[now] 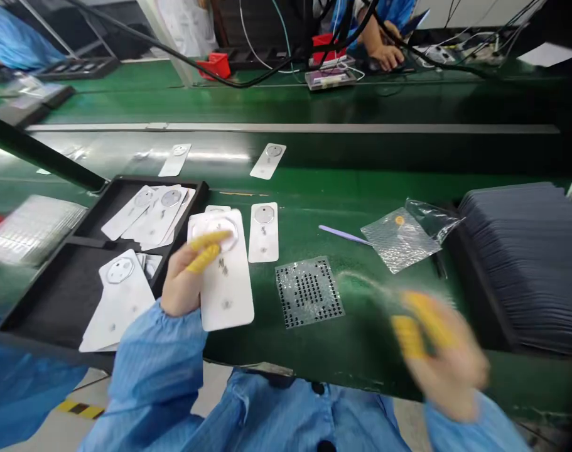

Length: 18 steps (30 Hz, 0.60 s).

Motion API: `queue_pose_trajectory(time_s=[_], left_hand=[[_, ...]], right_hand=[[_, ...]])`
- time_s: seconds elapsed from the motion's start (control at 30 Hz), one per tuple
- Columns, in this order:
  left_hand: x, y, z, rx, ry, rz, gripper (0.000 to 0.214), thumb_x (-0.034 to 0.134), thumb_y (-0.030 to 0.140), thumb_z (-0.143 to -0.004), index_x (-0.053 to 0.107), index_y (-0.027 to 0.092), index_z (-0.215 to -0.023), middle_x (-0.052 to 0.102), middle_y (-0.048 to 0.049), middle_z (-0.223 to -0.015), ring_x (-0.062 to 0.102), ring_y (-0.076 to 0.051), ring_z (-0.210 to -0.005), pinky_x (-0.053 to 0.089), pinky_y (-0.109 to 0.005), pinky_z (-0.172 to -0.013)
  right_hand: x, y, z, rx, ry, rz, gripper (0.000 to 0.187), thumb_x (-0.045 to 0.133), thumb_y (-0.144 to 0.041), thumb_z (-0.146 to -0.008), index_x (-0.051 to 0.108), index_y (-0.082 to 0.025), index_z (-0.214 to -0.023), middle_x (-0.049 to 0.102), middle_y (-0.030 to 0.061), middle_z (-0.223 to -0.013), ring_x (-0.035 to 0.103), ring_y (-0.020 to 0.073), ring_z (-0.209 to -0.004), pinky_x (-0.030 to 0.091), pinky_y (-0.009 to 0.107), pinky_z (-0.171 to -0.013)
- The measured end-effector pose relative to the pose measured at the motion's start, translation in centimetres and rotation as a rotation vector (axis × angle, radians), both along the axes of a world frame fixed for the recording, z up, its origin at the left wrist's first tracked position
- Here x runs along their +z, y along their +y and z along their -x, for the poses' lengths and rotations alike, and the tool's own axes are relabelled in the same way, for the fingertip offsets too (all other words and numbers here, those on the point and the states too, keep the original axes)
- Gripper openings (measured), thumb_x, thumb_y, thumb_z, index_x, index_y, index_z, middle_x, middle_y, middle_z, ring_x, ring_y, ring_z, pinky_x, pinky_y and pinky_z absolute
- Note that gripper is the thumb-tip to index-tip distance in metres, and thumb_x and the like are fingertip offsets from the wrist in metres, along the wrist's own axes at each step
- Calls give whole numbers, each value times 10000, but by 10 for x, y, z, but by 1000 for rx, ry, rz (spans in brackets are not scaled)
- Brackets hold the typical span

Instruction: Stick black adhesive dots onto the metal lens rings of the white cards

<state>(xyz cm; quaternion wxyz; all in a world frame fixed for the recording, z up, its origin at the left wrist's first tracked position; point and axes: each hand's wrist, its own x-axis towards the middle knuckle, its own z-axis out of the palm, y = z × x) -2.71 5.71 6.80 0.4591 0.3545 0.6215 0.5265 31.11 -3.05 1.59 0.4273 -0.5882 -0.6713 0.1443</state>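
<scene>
My left hand [186, 276], with yellow finger cots, is closed on a white phone back cover [232, 289] that has a round ring near its top. Its thumb lies over the ring. My right hand [439, 345], also in yellow finger cots, is smeared by motion above the green table, so what it may hold cannot be made out. Between the hands lies a clear sheet with rows of small black stickers [309, 292]. Another white cover [264, 232] rests just beyond the left hand, and one more is partly hidden behind the held cover.
At left a black tray [45, 276] holds several white covers [156, 213]. A purple stick [343, 234] and a bubble-wrap bag [401, 238] lie at right, beside a stack of dark trays [521, 263]. Two covers [268, 161] lie farther back. A co-worker's hand [387, 58] rests across the table.
</scene>
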Motion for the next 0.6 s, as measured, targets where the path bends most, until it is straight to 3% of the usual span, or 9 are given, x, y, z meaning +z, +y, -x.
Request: queue_pose_trajectory(time_s=[0.07,0.13,0.17,0.33,0.47,0.53,0.6], left_hand=[[-20,-17,10,-33,-3,110,214,748,322,-633,748,204,-811,756,-34,-870,686,-272,-878,556,-375,-788],[-37,-29,11,-95,-4,142,183,743,342,-620,754,190,-722,758,-64,-866,681,-281,-873,548,-366,-755],[-44,-34,8,-134,-2,153,211,734,372,-632,759,188,-732,758,-70,-850,683,-274,-835,544,-357,-716],[-60,-51,-16,-433,96,286,372,689,503,-673,746,143,-749,721,-70,-686,635,-227,-631,474,-299,-548],[-66,-49,-40,-642,135,234,440,626,545,-740,703,117,-676,683,-56,-637,613,-218,-640,452,-285,-563],[-70,-48,-51,-676,40,196,488,595,582,-763,706,109,-708,693,-58,-668,623,-215,-665,470,-292,-605],[-73,-48,-60,-689,-105,207,508,627,606,-733,718,108,-769,712,-67,-719,640,-215,-692,492,-301,-638]], right_hand=[[-27,14,43,286,-154,-2,383,603,-389,-852,608,-199,-1184,586,110,-1277,576,282,-1148,536,460,-924],[-47,22,68,496,-291,-36,341,615,-291,-851,615,-197,-1178,564,129,-1317,517,305,-1240,511,504,-965],[-53,23,74,530,-306,-60,308,595,-233,-863,616,-197,-1168,570,131,-1312,505,296,-1256,507,510,-970],[-58,24,70,349,-63,-81,288,542,-93,-870,624,-211,-1119,664,100,-1163,630,209,-1088,557,401,-925],[-51,20,69,191,-22,-192,343,585,-62,-832,625,-231,-1127,689,79,-1088,670,193,-964,587,356,-840],[-47,17,71,266,-77,-237,418,583,-73,-836,574,-229,-1223,694,82,-1074,674,199,-948,592,350,-816],[-42,14,73,434,-114,-200,435,543,-114,-870,517,-212,-1293,693,92,-1082,675,202,-956,595,345,-813]])
